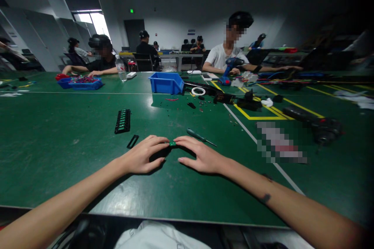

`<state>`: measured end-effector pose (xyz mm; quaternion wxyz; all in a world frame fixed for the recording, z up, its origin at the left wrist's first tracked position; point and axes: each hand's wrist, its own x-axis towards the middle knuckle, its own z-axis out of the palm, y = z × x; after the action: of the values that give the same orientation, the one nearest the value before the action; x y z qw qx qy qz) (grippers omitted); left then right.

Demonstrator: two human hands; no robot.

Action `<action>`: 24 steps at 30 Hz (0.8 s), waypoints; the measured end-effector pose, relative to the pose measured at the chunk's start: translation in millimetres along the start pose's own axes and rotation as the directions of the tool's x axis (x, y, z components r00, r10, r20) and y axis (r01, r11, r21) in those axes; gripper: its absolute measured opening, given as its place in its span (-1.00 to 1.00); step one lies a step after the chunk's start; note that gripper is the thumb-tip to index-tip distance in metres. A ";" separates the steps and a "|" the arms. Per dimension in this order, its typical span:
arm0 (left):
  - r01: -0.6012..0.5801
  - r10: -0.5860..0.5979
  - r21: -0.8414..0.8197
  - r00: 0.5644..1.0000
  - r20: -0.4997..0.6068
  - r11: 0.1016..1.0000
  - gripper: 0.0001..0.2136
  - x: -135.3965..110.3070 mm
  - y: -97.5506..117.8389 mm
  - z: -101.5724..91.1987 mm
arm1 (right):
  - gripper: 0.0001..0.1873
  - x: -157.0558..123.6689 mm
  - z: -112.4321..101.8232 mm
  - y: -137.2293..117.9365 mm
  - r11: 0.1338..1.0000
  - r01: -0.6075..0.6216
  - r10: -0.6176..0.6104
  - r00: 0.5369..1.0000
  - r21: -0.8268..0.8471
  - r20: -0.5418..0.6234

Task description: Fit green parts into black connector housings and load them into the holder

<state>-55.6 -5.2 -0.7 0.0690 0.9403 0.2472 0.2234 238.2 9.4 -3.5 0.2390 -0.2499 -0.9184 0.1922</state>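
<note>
A small green circuit board (172,144) lies between the fingertips of both hands, low over the green table. My left hand (145,154) touches its left end with outstretched fingers, the thumb held apart below. From the other side my right hand (201,155) reaches its right end, fingers stretched and thumb apart too. Just left of my left hand is a black rectangular frame (133,141). Behind my right hand rests a screwdriver (201,137) with a teal handle. Further back on the left stands a black holder with a row of green boards (122,121).
A blue bin (166,83) stands beyond my hands, near a white ring (198,92) and scattered small parts. Black mechanical arm parts (315,124) lie at right. A water bottle (120,69), a blue tray (84,83) and a cordless drill (230,71) are near co-workers across the table.
</note>
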 end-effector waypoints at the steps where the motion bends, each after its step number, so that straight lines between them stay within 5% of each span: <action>1: 0.003 -0.003 0.000 1.000 0.002 1.000 -0.52 0.0 0.0 0.0 | -0.45 0.0 -0.1 0.1 1.000 -0.002 0.002 1.000 -0.002 0.003; 24: 0.018 -0.018 -0.010 1.000 0.002 1.000 -0.54 1.5 1.2 -1.0 | -0.46 -1.6 1.1 2.6 0.998 -0.043 0.043 0.999 0.036 -0.006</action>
<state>-54.3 -5.5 1.0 0.0758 0.9380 0.2543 0.2231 239.8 10.3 -6.2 0.2424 -0.2659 -0.9085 0.2127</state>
